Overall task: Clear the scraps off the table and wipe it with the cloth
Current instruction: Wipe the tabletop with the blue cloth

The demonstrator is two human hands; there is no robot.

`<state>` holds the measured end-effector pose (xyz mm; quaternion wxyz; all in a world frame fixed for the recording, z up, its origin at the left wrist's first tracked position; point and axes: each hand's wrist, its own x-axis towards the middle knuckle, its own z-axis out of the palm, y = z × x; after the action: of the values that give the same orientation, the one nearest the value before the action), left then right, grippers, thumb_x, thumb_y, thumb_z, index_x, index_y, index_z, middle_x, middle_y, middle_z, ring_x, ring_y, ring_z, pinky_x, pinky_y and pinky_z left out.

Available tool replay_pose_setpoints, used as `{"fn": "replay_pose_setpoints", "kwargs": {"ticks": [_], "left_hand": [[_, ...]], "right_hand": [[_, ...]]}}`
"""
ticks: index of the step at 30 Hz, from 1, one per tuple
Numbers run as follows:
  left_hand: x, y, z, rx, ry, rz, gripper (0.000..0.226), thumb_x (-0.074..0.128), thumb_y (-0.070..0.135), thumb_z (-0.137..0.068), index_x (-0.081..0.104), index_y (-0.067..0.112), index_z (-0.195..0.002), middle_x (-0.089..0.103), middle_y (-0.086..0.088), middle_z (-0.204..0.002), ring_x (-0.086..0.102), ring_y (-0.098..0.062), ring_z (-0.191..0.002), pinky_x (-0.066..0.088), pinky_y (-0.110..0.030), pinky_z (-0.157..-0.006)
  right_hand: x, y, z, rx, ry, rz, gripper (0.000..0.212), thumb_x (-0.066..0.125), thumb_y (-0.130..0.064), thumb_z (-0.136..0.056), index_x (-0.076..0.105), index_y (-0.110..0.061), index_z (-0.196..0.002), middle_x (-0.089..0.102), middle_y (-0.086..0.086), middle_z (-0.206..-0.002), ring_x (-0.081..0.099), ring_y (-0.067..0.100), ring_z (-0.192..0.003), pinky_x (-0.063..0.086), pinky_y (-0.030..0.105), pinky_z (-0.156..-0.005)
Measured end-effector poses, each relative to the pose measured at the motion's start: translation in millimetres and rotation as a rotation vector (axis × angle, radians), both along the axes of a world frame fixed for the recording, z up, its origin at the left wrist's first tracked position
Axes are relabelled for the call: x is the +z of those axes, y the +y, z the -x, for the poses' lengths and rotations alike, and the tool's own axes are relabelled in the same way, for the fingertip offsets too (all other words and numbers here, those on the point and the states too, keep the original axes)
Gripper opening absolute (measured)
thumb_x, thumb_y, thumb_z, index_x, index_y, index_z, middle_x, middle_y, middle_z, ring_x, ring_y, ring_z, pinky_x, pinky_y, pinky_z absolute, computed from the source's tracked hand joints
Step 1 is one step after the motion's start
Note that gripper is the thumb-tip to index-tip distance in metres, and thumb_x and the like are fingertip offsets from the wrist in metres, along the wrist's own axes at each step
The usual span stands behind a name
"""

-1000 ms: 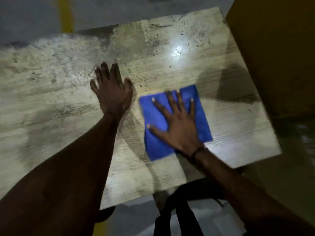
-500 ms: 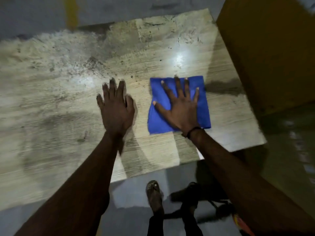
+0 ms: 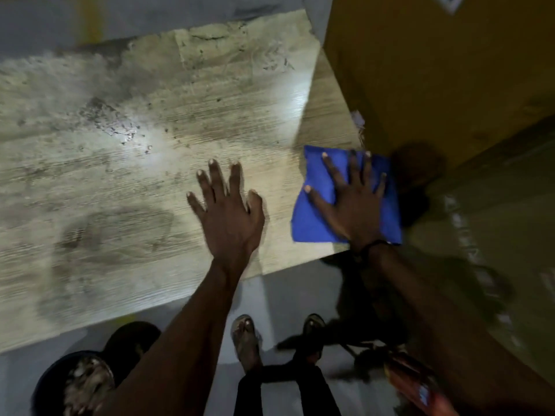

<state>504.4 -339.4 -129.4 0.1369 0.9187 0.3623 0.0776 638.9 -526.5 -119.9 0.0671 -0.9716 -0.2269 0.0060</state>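
A folded blue cloth (image 3: 312,217) lies flat at the right edge of the pale wood-grain table (image 3: 120,181), partly over the near right corner. My right hand (image 3: 351,199) presses on it with straight, spread fingers. My left hand (image 3: 228,211) rests flat on the bare tabletop to the left of the cloth, fingers spread. Dark specks and smears mark the middle and far side of the table. Small grit sits around the bright glare spot.
A large brown cardboard box (image 3: 435,70) stands against the table's right side. Below the near edge, on the grey floor, are a dark bin (image 3: 84,382) holding scraps at lower left and my sandalled feet (image 3: 246,340). A red packet (image 3: 420,388) lies lower right.
My right hand has slid the cloth rightward across the table to its right edge, beside the box. My left hand has stayed flat on the tabletop, and the view has shifted left.
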Motion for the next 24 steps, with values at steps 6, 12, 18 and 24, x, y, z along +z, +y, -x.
{"fn": "replay_pose_setpoints", "kwargs": {"ticks": [6,12,18,24], "left_hand": [[-1,4,1,0.008,0.04,-0.013,0.07,0.033,0.049,-0.1,0.019,0.034,-0.167,0.005,-0.004,-0.177,0.004,-0.031,-0.163,0.007,-0.064,-0.125],[2,-3,2,0.046,-0.016,-0.003,0.065,0.034,0.052,-0.103,0.024,0.037,-0.165,0.01,-0.001,-0.177,0.007,-0.027,-0.163,0.007,-0.062,-0.126],[10,-7,0,0.049,-0.019,-0.018,0.065,0.039,0.05,-0.1,0.03,0.036,-0.163,0.016,-0.002,-0.175,0.013,-0.029,-0.162,0.013,-0.061,-0.125],[9,-7,0,0.055,-0.027,-0.03,0.064,0.041,0.049,-0.1,0.03,0.037,-0.163,0.017,-0.002,-0.175,0.015,-0.029,-0.161,0.014,-0.06,-0.124]], "right_hand": [[-1,49,54,0.398,-0.001,-0.071,0.069,0.035,-0.072,-0.098,0.028,-0.045,-0.162,0.016,-0.001,-0.175,0.005,0.029,-0.162,0.007,0.066,-0.123],[-6,-7,-15,0.179,-0.035,-0.07,0.073,0.033,-0.08,-0.096,0.028,-0.047,-0.161,0.021,0.0,-0.173,0.012,0.029,-0.161,0.013,0.065,-0.123],[-3,3,17,0.16,0.017,-0.061,0.073,0.03,-0.075,-0.098,0.02,-0.044,-0.164,0.012,0.004,-0.175,0.0,0.033,-0.162,0.005,0.068,-0.124],[-4,16,13,0.329,0.023,-0.084,0.078,0.032,-0.082,-0.094,0.021,-0.047,-0.163,0.012,-0.002,-0.175,0.0,0.028,-0.162,0.004,0.064,-0.125]]}}
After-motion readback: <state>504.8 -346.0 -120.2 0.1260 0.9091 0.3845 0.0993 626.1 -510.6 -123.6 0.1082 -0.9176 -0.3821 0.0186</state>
